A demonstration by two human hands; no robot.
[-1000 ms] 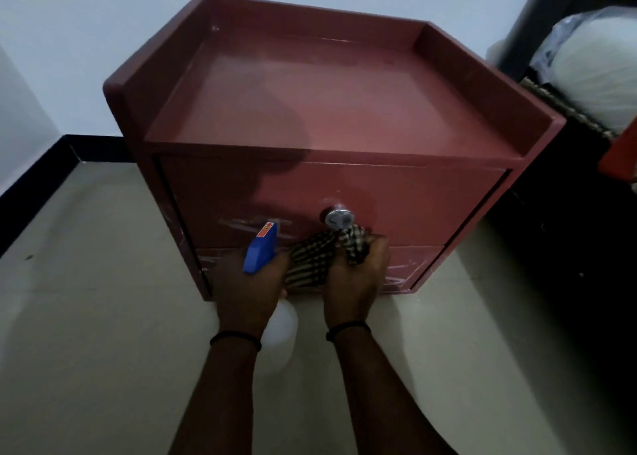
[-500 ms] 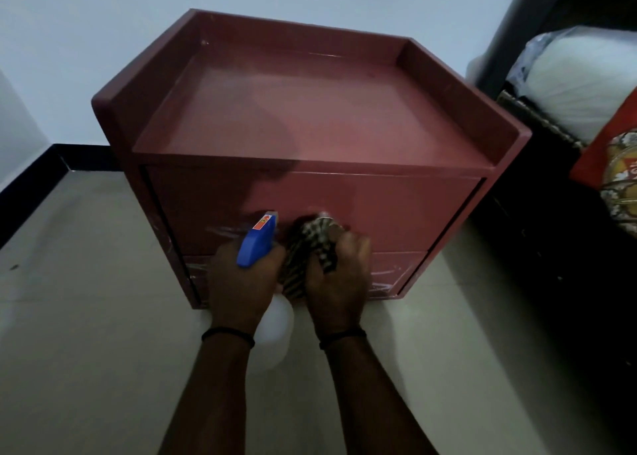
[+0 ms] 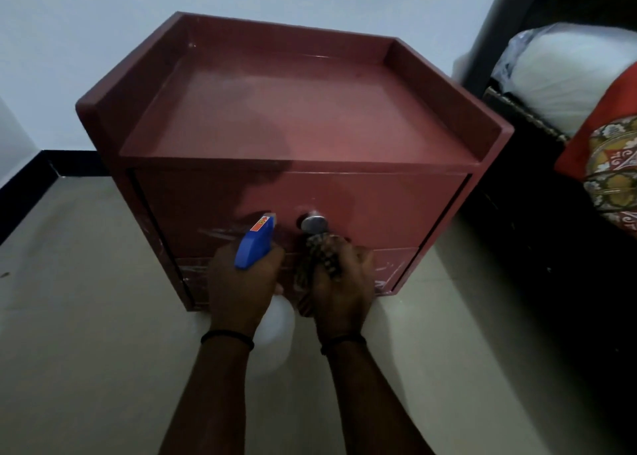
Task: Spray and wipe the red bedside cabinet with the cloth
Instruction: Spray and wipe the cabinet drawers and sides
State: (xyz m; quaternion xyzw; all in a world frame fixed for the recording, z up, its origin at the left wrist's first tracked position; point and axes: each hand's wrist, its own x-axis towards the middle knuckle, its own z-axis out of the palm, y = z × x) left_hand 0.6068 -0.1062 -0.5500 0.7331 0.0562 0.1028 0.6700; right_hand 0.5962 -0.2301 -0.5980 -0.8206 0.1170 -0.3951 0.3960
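Note:
The red bedside cabinet (image 3: 296, 120) stands on the floor against the wall, with a raised rim around its top and a drawer front bearing a round metal knob (image 3: 313, 223). My left hand (image 3: 238, 282) grips a spray bottle (image 3: 256, 246) with a blue trigger head and a white body; the nozzle points at the drawer front left of the knob. My right hand (image 3: 344, 285) is bunched around a checked cloth (image 3: 320, 254), pressed against the drawer front just below the knob. White smears streak the lower part of the front.
A black bed frame (image 3: 517, 213) stands close on the right, carrying a white plastic-wrapped bundle (image 3: 565, 71) and a red patterned fabric (image 3: 606, 165). Pale floor tiles (image 3: 86, 316) spread left and in front. A black skirting (image 3: 34, 175) runs along the white wall.
My right hand has slid the cloth off the knob, which shows again, and now sits just below it. The view has shifted a little; my left hand keeps the bottle aimed at the drawer.

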